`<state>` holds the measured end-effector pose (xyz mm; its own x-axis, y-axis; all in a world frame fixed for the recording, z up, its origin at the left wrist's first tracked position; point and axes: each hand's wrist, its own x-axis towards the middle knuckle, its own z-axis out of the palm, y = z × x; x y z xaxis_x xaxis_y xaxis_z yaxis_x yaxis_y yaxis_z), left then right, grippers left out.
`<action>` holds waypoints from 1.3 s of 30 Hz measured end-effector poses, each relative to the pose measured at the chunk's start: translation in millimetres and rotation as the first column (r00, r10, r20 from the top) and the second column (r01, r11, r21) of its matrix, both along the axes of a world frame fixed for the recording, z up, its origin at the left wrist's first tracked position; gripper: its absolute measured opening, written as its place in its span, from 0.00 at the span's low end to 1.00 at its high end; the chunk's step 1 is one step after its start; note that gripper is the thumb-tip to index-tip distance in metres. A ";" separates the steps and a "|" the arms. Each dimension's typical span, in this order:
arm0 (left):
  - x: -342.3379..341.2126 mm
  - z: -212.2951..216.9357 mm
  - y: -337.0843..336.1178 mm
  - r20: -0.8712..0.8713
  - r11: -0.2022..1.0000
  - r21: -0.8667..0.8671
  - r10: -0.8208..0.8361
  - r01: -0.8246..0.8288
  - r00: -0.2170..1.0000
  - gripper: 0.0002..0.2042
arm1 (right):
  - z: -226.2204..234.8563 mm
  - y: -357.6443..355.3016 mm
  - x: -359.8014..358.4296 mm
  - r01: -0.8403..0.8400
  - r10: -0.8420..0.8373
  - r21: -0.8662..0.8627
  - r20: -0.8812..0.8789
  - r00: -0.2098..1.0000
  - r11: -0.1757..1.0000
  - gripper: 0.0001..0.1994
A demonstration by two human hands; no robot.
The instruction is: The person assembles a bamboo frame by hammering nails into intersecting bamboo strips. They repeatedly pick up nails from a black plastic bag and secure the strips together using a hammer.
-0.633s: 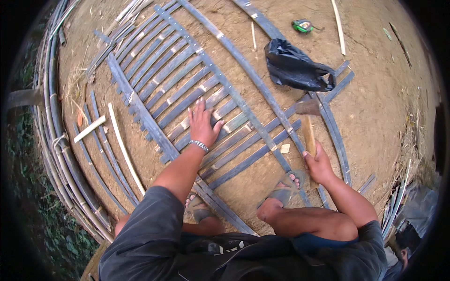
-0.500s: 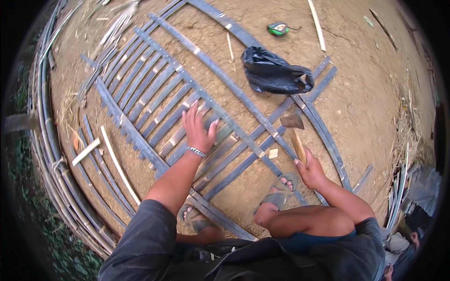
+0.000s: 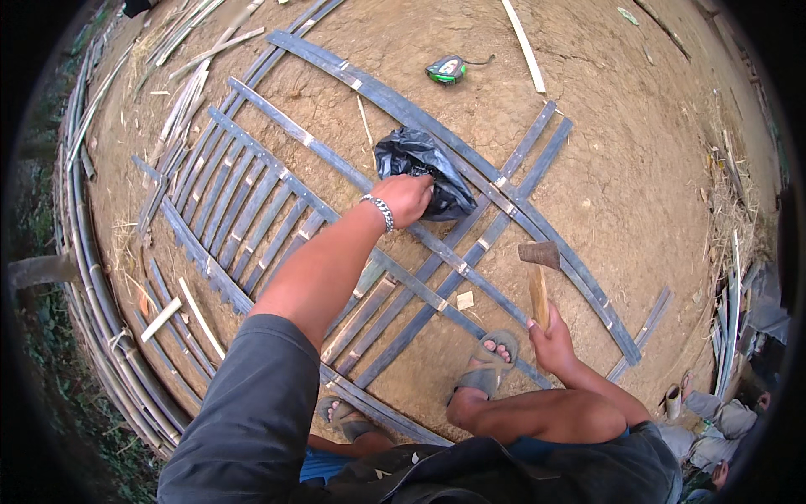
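Observation:
My left hand (image 3: 405,200), fingers curled, is closed at the mouth of a black plastic bag (image 3: 453,193); its fingertips are partly hidden. Dark contents inside the bag are too unclear to name. The bag lies across long dark strips of the frame. In my right hand (image 3: 552,339) is a hatchet (image 3: 538,281), gripped by its wooden handle with the rusty head upward. A slatted frame of dark split bamboo (image 3: 290,176) lies on the ground below my left arm, with several short crosspieces between its long rails.
A green and black tape measure (image 3: 447,70) lies beyond the bag. Bamboo poles (image 3: 92,277) line the left edge, and loose pale strips (image 3: 525,46) are scattered about. My sandalled foot (image 3: 489,363) stands by the frame. Another person (image 3: 714,428) sits at lower right.
My left hand has moved from over the slats up and right to the bag, whose shape has changed. My right hand still holds the hatchet. The view has shifted.

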<state>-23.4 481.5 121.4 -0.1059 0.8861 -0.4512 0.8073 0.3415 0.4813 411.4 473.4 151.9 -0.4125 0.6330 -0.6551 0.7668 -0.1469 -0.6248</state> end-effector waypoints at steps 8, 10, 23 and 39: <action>0.3 -50.3 32.5 -0.312 0.946 0.205 0.307 -0.252 0.899 0.10 | 9.3 3.0 9.1 -0.149 0.146 0.052 0.059 0.988 0.988 0.25; 3.6 -51.7 35.9 -0.391 0.969 0.202 0.215 -0.145 0.895 0.12 | 6.8 1.4 15.4 -0.092 0.092 0.012 0.023 0.995 0.996 0.25; -0.7 -37.2 21.8 -0.237 0.947 0.305 0.182 -0.105 0.954 0.08 | -13.2 6.4 2.1 -0.087 0.092 0.060 -0.088 0.992 0.994 0.25; 6.9 20.4 -24.7 0.570 0.533 0.348 0.533 -0.772 0.625 0.09 | 5.7 -8.0 -25.8 -0.243 0.255 0.107 -0.119 0.960 0.964 0.26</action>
<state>-16.5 456.7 141.8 -0.6968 0.7119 -0.0878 0.1847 0.2962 0.9371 385.6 465.4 157.6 -0.6426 0.5535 -0.5298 0.6829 0.1002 -0.7236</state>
